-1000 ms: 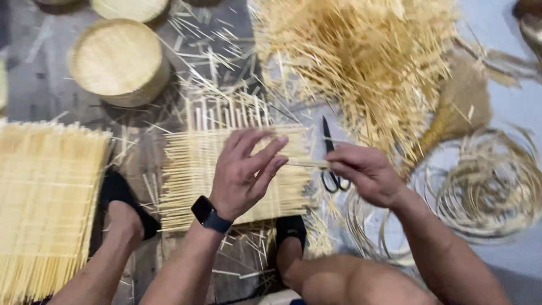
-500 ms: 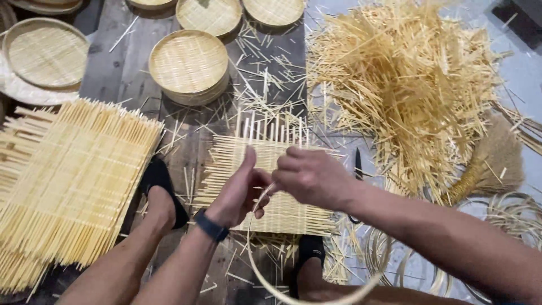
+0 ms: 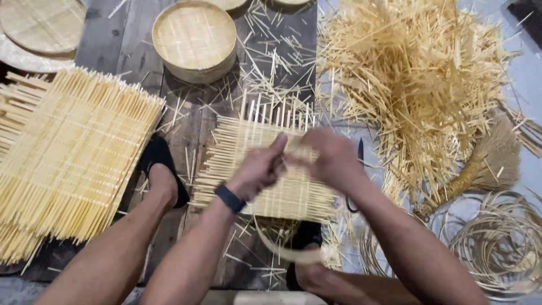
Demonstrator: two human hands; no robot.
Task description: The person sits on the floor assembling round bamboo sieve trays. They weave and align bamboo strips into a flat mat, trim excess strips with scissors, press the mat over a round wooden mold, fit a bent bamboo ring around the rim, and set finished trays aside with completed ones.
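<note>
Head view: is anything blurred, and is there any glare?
Head view: both hands, left hand and right hand, are motion-blurred over the sharper woven bamboo mat; light is soft and even, no glare; the round basket is in focus.

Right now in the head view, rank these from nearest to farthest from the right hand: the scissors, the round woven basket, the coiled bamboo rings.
1. Scissors, just beside the right hand, on its right.
2. Coiled bamboo rings, lower right.
3. Round woven basket, upper left.
</note>
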